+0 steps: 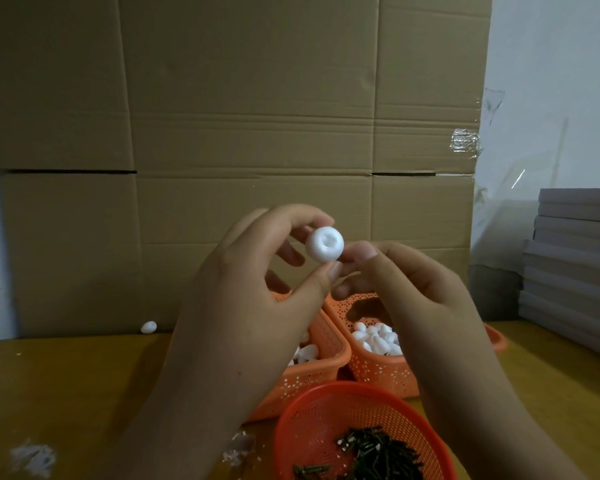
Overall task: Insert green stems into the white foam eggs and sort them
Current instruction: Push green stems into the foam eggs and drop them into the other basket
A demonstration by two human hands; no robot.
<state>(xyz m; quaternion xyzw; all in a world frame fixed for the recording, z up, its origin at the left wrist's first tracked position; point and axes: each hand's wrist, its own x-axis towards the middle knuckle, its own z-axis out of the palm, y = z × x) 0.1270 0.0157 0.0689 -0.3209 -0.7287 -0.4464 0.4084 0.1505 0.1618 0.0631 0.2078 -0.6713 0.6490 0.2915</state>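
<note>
Above the table's far edge, the left hand point(257, 271) pinches a white foam egg point(325, 244), dimple toward the camera; the right hand point(406, 282) closes its fingertips beside it, whether on a stem I cannot tell. This looks like the insertion step; next the stem wants lining up with the dimple, or fetching from the round red basket point(312, 410) of green stems point(378, 452) at the near edge.

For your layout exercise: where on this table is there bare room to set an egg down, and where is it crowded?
Free: the table left of the orange baskets, between the cardboard wall and the foam crumbs, with one stray egg at the back. Also the right strip beside the grey stack. Crowded: centre front, where both baskets and the stem bowl sit together under both hands.
</note>
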